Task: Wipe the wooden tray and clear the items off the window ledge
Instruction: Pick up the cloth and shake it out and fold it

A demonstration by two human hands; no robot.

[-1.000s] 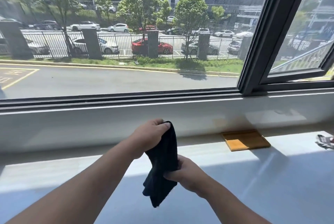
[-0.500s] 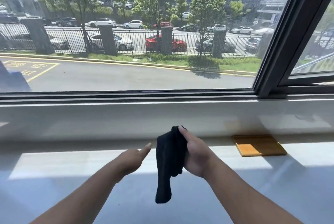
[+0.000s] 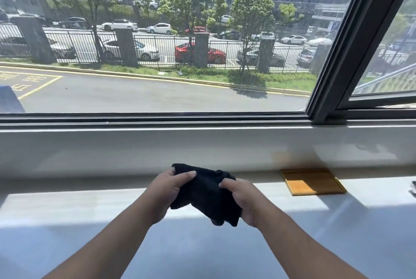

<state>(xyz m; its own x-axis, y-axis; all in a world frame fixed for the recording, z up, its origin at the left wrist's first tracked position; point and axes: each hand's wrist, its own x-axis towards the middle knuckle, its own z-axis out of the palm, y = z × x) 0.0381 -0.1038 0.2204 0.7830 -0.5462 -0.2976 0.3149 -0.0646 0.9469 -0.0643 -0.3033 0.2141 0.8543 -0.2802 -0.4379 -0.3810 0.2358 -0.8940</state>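
Note:
A black cloth (image 3: 206, 191) hangs bunched between both my hands above the white window ledge (image 3: 90, 206). My left hand (image 3: 167, 191) grips its upper left corner. My right hand (image 3: 243, 200) holds its right side, fingers closed on the fabric. The flat square wooden tray (image 3: 313, 181) lies on the ledge against the back wall, to the right of my hands and apart from them, partly in sun and partly in shade.
A small crumpled item (image 3: 413, 187) shows at the ledge's far right edge, mostly cut off. The dark window frame (image 3: 333, 53) rises behind the ledge, with a tilted sash at the right. Sunlight falls in a band across the ledge.
My left hand, free half a second ago, has taken hold of the cloth again. The cloth went from hanging long from one hand to being gathered between both.

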